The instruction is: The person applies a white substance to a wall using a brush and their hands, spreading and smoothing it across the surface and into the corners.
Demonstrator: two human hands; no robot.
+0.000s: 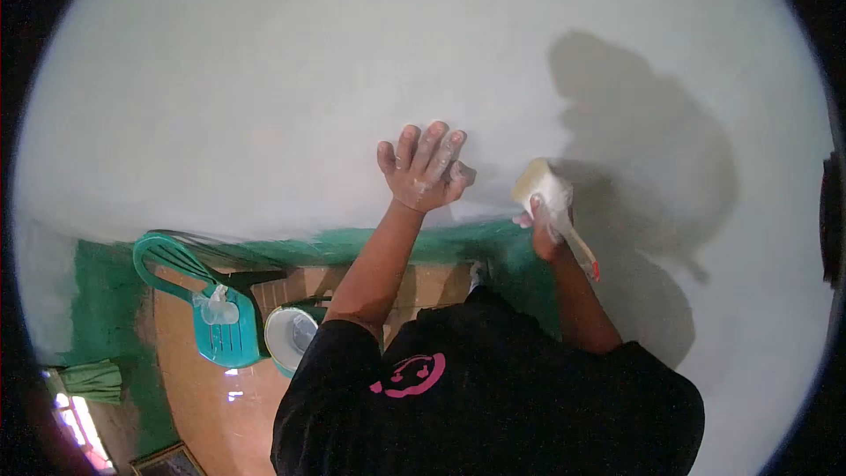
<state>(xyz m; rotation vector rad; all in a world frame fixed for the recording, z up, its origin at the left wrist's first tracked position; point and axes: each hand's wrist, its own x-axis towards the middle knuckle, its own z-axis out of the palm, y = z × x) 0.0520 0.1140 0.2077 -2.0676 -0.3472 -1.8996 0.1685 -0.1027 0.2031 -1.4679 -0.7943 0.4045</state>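
Note:
My left hand (425,172) presses against the white wall (264,106) with its fingers spread, and white paint is smeared over the fingers. To its right, my right hand (545,225) is closed around a wide paintbrush (557,192). The brush's pale bristles point up and left, at or close to the wall. Its handle slants down to a red tip below the hand. Under both hands, a green painted band (432,245) runs along the lower wall, with an uneven border against the white.
At lower left stands a green plastic chair (231,348) with a clear plastic container (218,310) on it. Beside it is a white bucket (280,335) on the tiled floor (203,405). A green curtain (91,382) and a picture frame (167,458) are farther left. My shadow falls on the wall at right.

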